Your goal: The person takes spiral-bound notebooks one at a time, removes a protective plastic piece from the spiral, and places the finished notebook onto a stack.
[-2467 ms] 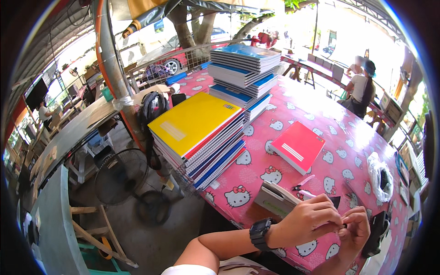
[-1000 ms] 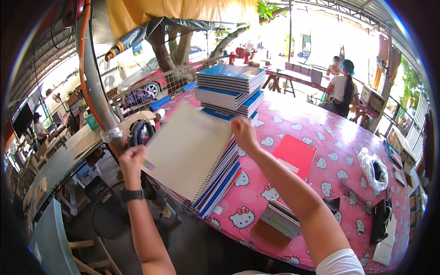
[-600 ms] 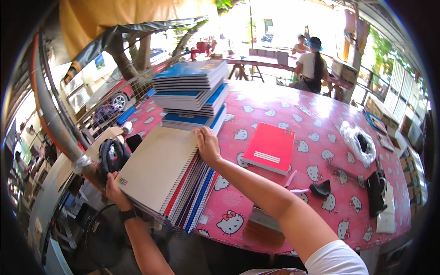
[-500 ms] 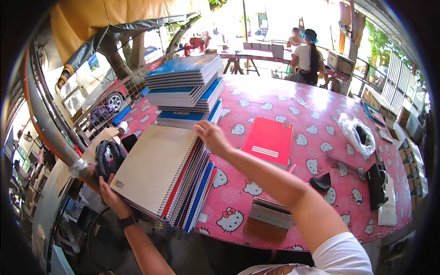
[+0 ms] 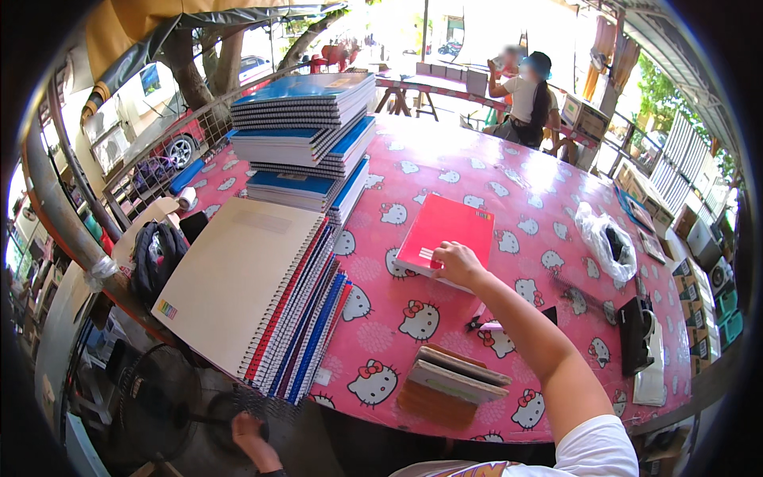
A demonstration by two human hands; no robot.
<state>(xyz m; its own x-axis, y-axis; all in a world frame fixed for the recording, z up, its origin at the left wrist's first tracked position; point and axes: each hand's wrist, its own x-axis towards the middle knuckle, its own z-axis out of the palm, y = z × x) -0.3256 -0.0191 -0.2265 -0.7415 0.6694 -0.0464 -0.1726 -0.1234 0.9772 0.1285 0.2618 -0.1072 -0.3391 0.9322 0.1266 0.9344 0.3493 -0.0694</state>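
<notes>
My right hand (image 5: pixel 459 261) lies over the near edge of a red notebook (image 5: pixel 447 221), its fingers curled onto that edge; the thumb side is partly hidden. The red notebook lies flat on the table, and white pages show along its near side. Low at the left, below the table edge, my left hand (image 5: pixel 250 436) hangs apart from everything; its fingers are small and blurred. Between my arms and the left rail stands a stack of spiral notebooks with a beige cover (image 5: pixel 234 262) on top. Behind it rises a taller stack of blue notebooks (image 5: pixel 298 99).
The table wears a pink cartoon-print cover (image 5: pixel 381 334). A brown and grey block-like thing (image 5: pixel 457 378) lies at the near edge. To the right are a white plastic bag (image 5: pixel 592 234) and a black case (image 5: pixel 633 338). A dark bag (image 5: pixel 155 258) sits left; people sit far back.
My right hand has moved from the beige notebook's spiral edge to the red notebook. My left hand has let go of the stack's left side and dropped lower. The view has shifted slightly.
</notes>
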